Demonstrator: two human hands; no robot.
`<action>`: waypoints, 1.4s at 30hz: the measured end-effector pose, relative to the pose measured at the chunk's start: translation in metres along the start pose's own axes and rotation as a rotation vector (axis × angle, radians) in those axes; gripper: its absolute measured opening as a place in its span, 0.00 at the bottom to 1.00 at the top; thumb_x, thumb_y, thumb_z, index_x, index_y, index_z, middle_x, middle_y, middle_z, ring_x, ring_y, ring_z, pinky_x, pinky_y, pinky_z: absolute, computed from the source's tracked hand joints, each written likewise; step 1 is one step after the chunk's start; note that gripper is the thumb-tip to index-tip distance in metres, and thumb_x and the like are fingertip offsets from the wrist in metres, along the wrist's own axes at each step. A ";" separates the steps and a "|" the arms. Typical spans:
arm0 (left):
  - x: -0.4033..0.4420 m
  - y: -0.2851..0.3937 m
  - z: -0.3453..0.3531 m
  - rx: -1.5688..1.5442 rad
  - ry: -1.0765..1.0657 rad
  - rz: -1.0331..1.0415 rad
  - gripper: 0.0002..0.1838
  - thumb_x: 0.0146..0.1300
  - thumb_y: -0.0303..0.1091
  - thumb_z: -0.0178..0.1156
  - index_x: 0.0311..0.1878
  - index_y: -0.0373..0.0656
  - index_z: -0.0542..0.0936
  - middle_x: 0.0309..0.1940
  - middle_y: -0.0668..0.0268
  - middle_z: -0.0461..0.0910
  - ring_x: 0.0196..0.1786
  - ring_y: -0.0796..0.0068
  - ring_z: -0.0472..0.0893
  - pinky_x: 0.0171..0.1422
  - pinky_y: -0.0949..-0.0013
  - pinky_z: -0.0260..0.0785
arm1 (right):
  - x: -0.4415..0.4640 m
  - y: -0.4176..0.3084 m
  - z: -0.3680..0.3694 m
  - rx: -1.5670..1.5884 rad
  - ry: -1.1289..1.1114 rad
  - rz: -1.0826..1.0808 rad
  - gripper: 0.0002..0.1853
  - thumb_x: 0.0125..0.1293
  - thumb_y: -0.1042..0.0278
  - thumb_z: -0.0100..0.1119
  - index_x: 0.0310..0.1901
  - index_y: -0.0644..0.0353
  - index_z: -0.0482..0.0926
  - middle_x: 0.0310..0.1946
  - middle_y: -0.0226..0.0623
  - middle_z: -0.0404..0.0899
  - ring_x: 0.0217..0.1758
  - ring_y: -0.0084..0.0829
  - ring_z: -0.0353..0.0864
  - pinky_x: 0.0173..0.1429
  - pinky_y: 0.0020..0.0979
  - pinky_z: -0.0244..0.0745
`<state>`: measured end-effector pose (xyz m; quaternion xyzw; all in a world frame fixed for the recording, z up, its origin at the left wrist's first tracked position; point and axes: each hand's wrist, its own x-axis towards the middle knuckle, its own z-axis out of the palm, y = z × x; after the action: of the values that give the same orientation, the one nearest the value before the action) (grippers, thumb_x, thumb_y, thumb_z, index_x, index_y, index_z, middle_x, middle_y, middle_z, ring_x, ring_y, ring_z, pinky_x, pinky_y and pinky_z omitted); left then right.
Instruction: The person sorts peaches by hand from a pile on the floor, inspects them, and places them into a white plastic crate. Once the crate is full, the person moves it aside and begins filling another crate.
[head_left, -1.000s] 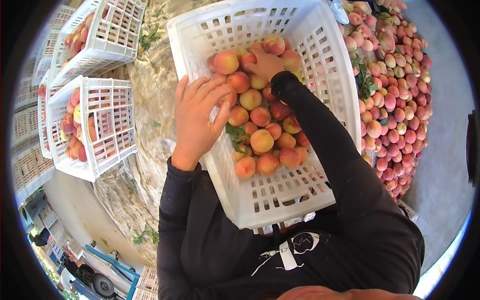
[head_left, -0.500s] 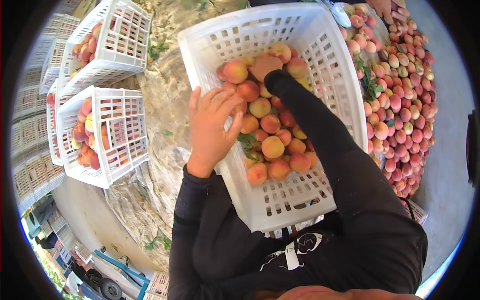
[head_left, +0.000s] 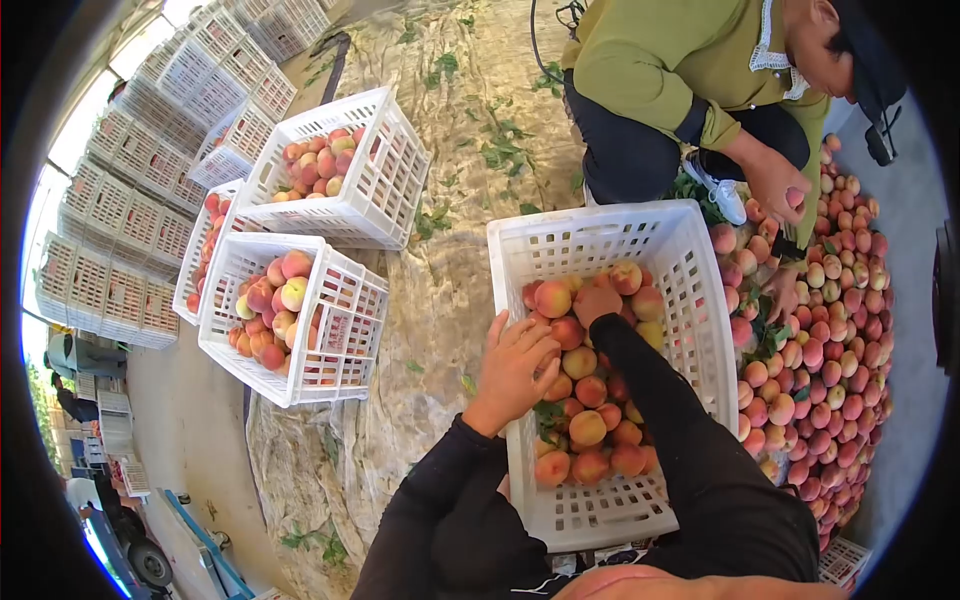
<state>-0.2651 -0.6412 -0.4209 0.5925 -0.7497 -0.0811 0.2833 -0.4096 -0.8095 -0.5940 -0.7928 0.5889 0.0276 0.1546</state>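
A white slatted plastic crate (head_left: 690, 290) stands in front of me, partly filled with red and yellow peaches (head_left: 587, 428). My left hand (head_left: 515, 375) is at the crate's left rim, fingers stretched loosely inward over the nearest peaches. Its thumb is apart, and no peach shows in its grasp. Deep in the crate, my right hand (head_left: 597, 302) reaches down among the peaches toward the far end. Its fingers are hidden, so any grip is out of sight. Green leaves (head_left: 547, 418) lie among the fruit by the left wall.
Peach-filled white crates (head_left: 335, 345) stand at left on a tan, leaf-strewn sheet (head_left: 430, 330). Stacked crates (head_left: 130, 210) line the far left. A large peach pile (head_left: 825, 370) lies at right. Another person (head_left: 660, 80) crouches beyond it, a peach (head_left: 795, 197) in one hand.
The view has tilted up and shifted, so the crate appears lower and further right and the crouching person shows. Both my hands stay at the crate in nearly the same places.
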 end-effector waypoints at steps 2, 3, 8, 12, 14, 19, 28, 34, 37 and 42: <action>0.000 -0.001 0.001 0.019 -0.002 0.019 0.13 0.57 0.37 0.61 0.47 0.49 0.81 0.49 0.67 0.80 0.57 0.62 0.74 0.75 0.47 0.48 | 0.000 -0.008 -0.003 0.019 -0.045 0.084 0.23 0.62 0.46 0.48 0.47 0.53 0.81 0.49 0.41 0.80 0.54 0.40 0.78 0.56 0.42 0.74; -0.001 -0.001 0.000 0.034 -0.011 0.032 0.13 0.57 0.37 0.61 0.47 0.49 0.81 0.49 0.67 0.80 0.57 0.62 0.74 0.75 0.47 0.48 | 0.001 -0.009 0.000 0.035 -0.067 0.124 0.22 0.61 0.47 0.49 0.47 0.53 0.81 0.49 0.41 0.80 0.54 0.40 0.78 0.56 0.42 0.74; 0.003 0.000 -0.006 0.078 -0.025 0.030 0.12 0.57 0.37 0.61 0.45 0.49 0.82 0.48 0.67 0.81 0.57 0.62 0.75 0.75 0.47 0.48 | -0.002 0.001 -0.042 0.090 -0.101 -0.072 0.25 0.55 0.45 0.59 0.48 0.54 0.80 0.50 0.41 0.80 0.56 0.39 0.78 0.59 0.40 0.72; -0.001 0.001 0.000 0.052 -0.010 0.008 0.10 0.57 0.36 0.61 0.41 0.48 0.82 0.47 0.67 0.81 0.58 0.62 0.74 0.76 0.47 0.47 | -0.008 0.014 -0.032 0.190 -0.203 -0.032 0.37 0.49 0.37 0.62 0.55 0.56 0.73 0.53 0.41 0.78 0.55 0.41 0.79 0.61 0.40 0.71; 0.002 -0.001 -0.001 0.068 0.000 0.018 0.09 0.57 0.36 0.61 0.40 0.48 0.82 0.47 0.67 0.81 0.58 0.62 0.74 0.76 0.47 0.47 | -0.010 0.010 -0.039 0.126 -0.235 -0.019 0.41 0.49 0.41 0.65 0.61 0.58 0.67 0.59 0.46 0.73 0.60 0.45 0.75 0.63 0.40 0.70; 0.003 -0.005 0.001 0.057 -0.009 0.021 0.07 0.56 0.36 0.61 0.36 0.47 0.82 0.45 0.67 0.81 0.58 0.61 0.74 0.76 0.45 0.45 | -0.035 0.040 -0.016 0.423 -0.151 -0.009 0.49 0.49 0.46 0.66 0.70 0.54 0.54 0.66 0.48 0.63 0.64 0.49 0.70 0.63 0.44 0.69; 0.053 -0.049 0.015 0.255 -0.036 0.034 0.07 0.57 0.38 0.60 0.33 0.47 0.81 0.35 0.68 0.81 0.55 0.61 0.74 0.76 0.45 0.45 | -0.065 0.078 0.007 0.627 -0.353 -0.245 0.35 0.55 0.53 0.63 0.64 0.59 0.68 0.58 0.48 0.74 0.62 0.48 0.72 0.64 0.41 0.68; 0.055 -0.051 0.015 0.170 0.038 0.043 0.05 0.59 0.35 0.58 0.33 0.46 0.81 0.36 0.68 0.81 0.53 0.63 0.76 0.76 0.45 0.45 | -0.103 0.089 -0.005 0.116 0.064 -0.007 0.29 0.59 0.50 0.58 0.61 0.51 0.71 0.58 0.45 0.72 0.63 0.46 0.71 0.63 0.47 0.69; 0.057 -0.053 0.016 0.161 0.079 0.051 0.05 0.59 0.34 0.58 0.33 0.46 0.81 0.36 0.68 0.81 0.52 0.64 0.77 0.76 0.46 0.46 | -0.117 0.080 -0.014 -0.006 -0.053 -0.083 0.28 0.61 0.53 0.55 0.62 0.50 0.70 0.61 0.45 0.69 0.64 0.45 0.70 0.65 0.48 0.67; 0.058 -0.061 0.022 0.205 0.043 0.062 0.04 0.56 0.36 0.60 0.31 0.47 0.80 0.33 0.67 0.80 0.49 0.63 0.77 0.75 0.46 0.47 | -0.130 0.065 -0.027 0.020 -0.253 -0.149 0.24 0.60 0.59 0.56 0.58 0.52 0.68 0.55 0.49 0.73 0.61 0.52 0.72 0.59 0.51 0.71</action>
<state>-0.2327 -0.7177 -0.4479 0.5966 -0.7658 0.0175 0.2392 -0.5136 -0.7137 -0.5532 -0.8230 0.5043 0.1099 0.2373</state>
